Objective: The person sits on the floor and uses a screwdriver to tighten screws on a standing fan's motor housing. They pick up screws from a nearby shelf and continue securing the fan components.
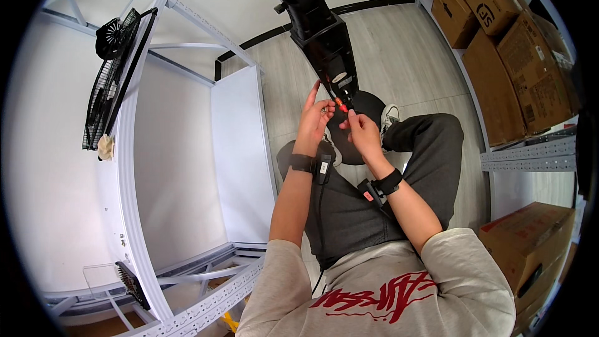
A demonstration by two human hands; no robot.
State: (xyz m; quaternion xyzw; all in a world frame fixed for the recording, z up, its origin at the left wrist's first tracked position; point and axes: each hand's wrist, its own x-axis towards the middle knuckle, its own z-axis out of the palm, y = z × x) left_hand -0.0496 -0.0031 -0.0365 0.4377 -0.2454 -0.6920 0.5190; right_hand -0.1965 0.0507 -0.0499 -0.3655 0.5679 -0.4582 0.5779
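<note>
My left hand (314, 116) and right hand (360, 131) both pinch a small orange-tipped part (340, 105) (too tiny to identify) against the black fan base (324, 34).

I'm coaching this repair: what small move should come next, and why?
Probably seat the small red-orange piece into the black unit: the left hand and right hand pinch it right at the unit's lower end.
</note>
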